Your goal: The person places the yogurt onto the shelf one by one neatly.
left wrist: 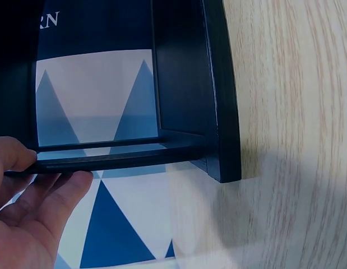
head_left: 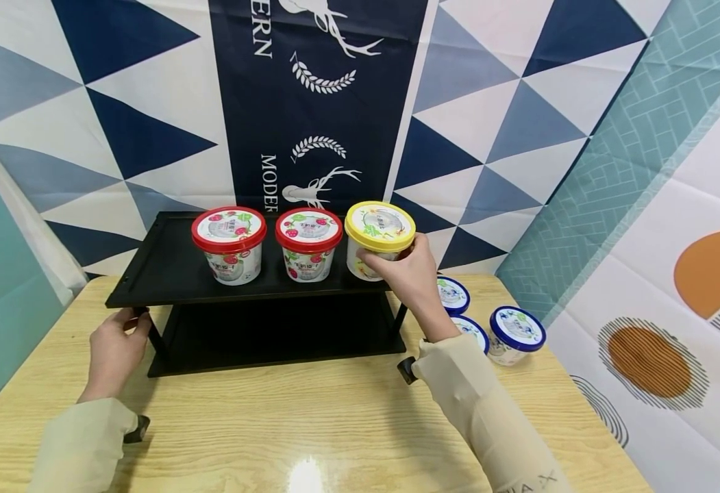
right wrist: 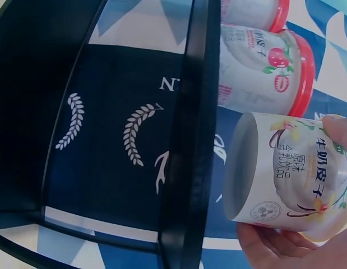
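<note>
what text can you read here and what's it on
"ERN": dark wall panel, start cut off
"MODER": same panel, end hidden
"RN": panel, left wrist view
"N": panel, right wrist view
"牛奶皮子": yellow-lidded tub
"原味": same tub
"含乳饮品": same tub
"奶皮子": red-lidded tub
Too small or blurred: lids, blue-lidded tubs, right sleeve

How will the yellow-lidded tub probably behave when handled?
The yellow-lidded tub may be slippery, since it looks smooth-sided. It could tip if pushed high up, as it narrows toward its base. It's probably light for its size: the right hand alone grips it.
</note>
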Demonstrator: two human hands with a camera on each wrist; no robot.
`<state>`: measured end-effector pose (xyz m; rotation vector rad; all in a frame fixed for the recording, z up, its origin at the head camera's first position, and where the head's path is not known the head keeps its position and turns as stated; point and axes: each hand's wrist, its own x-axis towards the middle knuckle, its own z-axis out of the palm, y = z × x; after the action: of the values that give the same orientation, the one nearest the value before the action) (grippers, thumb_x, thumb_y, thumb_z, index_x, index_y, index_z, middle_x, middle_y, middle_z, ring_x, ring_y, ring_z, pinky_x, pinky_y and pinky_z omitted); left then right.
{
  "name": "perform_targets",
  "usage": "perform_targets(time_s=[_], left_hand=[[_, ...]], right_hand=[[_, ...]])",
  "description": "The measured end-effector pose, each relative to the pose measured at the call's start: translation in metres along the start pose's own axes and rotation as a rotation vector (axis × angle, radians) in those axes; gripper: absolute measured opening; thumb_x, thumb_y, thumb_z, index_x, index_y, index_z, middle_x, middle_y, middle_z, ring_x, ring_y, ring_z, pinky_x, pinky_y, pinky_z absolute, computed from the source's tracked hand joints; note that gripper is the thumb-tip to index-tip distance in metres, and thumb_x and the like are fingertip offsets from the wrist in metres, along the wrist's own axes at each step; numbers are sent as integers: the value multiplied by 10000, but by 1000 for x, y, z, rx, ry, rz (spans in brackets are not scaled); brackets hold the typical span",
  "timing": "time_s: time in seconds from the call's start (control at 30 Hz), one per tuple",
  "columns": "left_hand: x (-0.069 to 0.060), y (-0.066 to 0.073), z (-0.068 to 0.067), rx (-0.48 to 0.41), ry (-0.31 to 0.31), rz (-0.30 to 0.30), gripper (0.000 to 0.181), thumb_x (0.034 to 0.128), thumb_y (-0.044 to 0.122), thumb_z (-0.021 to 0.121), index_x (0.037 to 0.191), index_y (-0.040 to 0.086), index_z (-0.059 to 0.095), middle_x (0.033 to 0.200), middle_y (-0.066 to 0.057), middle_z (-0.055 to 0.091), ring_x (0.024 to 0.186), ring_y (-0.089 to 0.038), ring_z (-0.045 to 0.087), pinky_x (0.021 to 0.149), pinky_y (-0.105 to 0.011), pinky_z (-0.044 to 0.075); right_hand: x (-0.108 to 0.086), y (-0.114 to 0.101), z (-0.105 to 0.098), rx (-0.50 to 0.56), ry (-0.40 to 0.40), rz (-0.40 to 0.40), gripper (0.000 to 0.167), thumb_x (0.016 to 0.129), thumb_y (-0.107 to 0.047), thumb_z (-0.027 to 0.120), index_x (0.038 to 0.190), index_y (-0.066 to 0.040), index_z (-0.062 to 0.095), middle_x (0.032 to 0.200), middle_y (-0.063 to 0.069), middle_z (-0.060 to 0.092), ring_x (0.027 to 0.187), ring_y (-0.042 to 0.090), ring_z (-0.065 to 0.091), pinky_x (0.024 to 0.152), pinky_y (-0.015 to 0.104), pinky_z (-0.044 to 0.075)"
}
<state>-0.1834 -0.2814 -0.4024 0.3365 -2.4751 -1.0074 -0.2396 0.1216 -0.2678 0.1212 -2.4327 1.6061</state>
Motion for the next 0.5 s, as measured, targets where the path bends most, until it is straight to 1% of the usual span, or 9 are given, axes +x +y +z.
perform_targets(time_s=[0.23,0.5], left_hand=[[0,0,0,5,-1,-9,324,958,147,436,1147,-71,584,1162,-315,573,1044,-454,579,552,-56,313],[0,-1,0,6,-7,-14,332,958,152,429,1152,-70,583,1165,-309,577,1049,-448,580,548,-66,325]], right_hand=[[6,4,5,-43,30,38,851,693,-455,785,1322,-117,321,1287,68,463,1155,196,516,961,379,463],[12,10,11,-60,48,64,861,692,-472,775,1321,-98,322,1281,88,458,1161,212,505,969,377,456]])
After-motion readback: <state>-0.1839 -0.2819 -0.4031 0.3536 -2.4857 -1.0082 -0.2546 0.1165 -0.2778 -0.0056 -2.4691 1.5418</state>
